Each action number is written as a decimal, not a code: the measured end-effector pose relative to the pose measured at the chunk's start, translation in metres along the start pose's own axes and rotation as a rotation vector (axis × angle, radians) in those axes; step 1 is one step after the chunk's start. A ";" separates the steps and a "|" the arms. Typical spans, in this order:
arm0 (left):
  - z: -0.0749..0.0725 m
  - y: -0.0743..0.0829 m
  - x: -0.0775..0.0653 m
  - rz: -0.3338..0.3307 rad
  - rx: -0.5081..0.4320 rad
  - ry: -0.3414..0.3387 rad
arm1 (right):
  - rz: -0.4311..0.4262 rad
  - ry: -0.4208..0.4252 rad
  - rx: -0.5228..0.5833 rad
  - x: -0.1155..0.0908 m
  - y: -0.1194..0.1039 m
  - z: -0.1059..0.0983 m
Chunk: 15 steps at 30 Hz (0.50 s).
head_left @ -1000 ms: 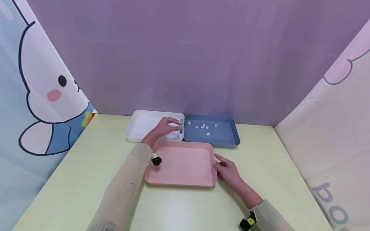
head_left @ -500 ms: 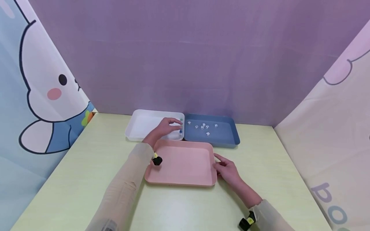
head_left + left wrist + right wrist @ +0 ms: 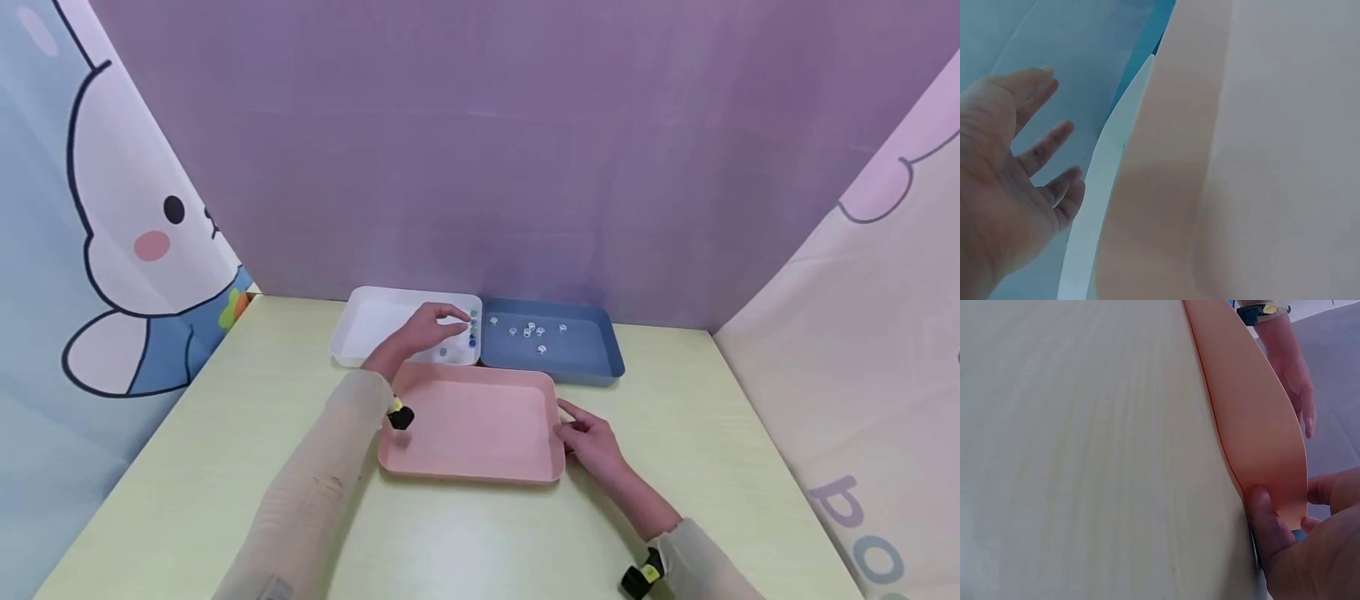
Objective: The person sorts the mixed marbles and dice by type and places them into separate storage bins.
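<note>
My left hand [image 3: 426,327] reaches over the white tray [image 3: 367,325], thumb and forefinger spread apart beside a row of small blue and green beads [image 3: 472,337] along its right wall. A pale greenish bead [image 3: 443,352] lies apart, near the front rim. In the left wrist view the fingers [image 3: 1047,147] curve loosely with nothing visible between them. My right hand [image 3: 592,442] holds the right edge of the pink tray [image 3: 472,425]. The right wrist view has one digit [image 3: 1265,519] against its outer wall and others at the rim, tips partly hidden.
Right of the white tray stands a blue tray [image 3: 585,358] with several small white dice [image 3: 542,349]. The pink tray sits in front of both, on a pale wooden table [image 3: 285,433]. A purple cloth [image 3: 480,167] rises behind, with printed cloths at both sides.
My left hand has drawn back slightly left, so more of the bead row shows. The pale bead near the white tray's front rim has come into view. The right hand keeps its place.
</note>
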<state>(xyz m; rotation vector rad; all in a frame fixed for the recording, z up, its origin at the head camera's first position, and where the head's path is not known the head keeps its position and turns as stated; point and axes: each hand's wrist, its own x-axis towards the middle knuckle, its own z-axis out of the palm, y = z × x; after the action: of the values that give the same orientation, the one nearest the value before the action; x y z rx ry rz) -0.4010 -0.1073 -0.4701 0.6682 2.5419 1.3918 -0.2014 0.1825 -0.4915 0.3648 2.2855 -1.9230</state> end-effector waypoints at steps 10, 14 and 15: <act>-0.012 0.000 -0.023 -0.044 0.182 -0.076 | -0.049 0.001 -0.104 0.007 -0.005 -0.002; -0.018 0.002 -0.039 -0.028 0.271 -0.100 | -0.210 0.039 -0.368 0.010 -0.016 -0.005; -0.020 0.004 -0.043 -0.014 0.301 -0.099 | -0.270 0.051 -0.444 0.011 -0.020 -0.006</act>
<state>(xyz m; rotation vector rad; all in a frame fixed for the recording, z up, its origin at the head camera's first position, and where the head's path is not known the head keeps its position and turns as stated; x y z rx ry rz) -0.3689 -0.1406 -0.4587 0.7434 2.6939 0.9524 -0.2175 0.1862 -0.4744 0.0551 2.8207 -1.4438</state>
